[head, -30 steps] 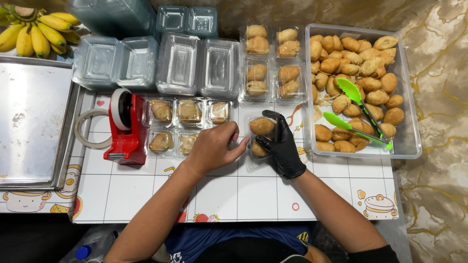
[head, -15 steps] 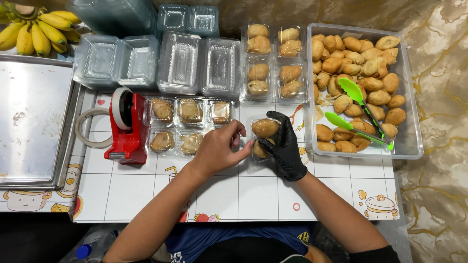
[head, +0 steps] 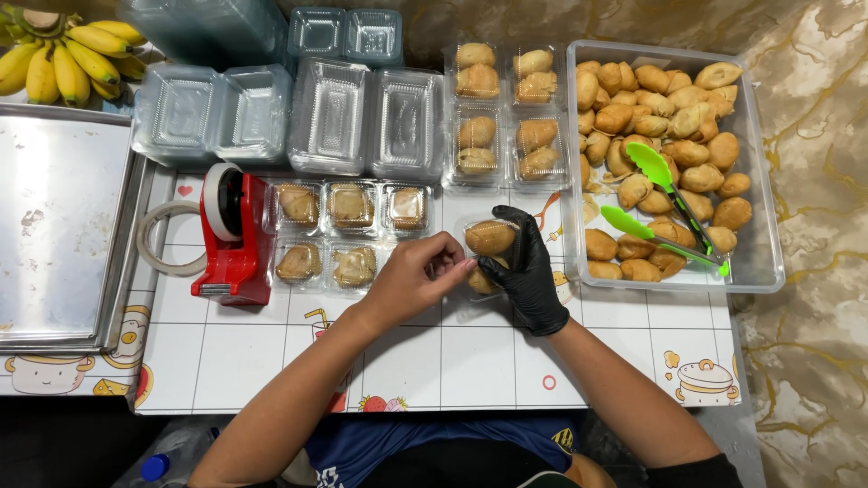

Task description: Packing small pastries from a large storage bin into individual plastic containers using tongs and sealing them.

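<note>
A small clear plastic box point(head: 489, 237) with two golden pastries in it stands on the tiled table cover, at the middle. My right hand point(head: 527, 271), in a black glove, grips its right side. My bare left hand point(head: 409, 278) presses its fingertips against the box's left edge, thumb and fingers pinched together. Just left lie several shut boxes point(head: 351, 208) of pastries in two rows. A red tape dispenser point(head: 231, 233) stands left of those.
A large clear tub point(head: 765, 235) of pastries with green tongs point(head: 665, 215) is at right. Filled boxes point(head: 506, 108) and stacks of empty clear boxes point(head: 330, 116) line the back. A metal tray point(head: 63, 226), a tape roll point(head: 154, 237) and bananas point(head: 63, 54) are at left.
My left hand has slid right until its fingertips meet the box's left edge. My right hand keeps its grip and has turned the box slightly.
</note>
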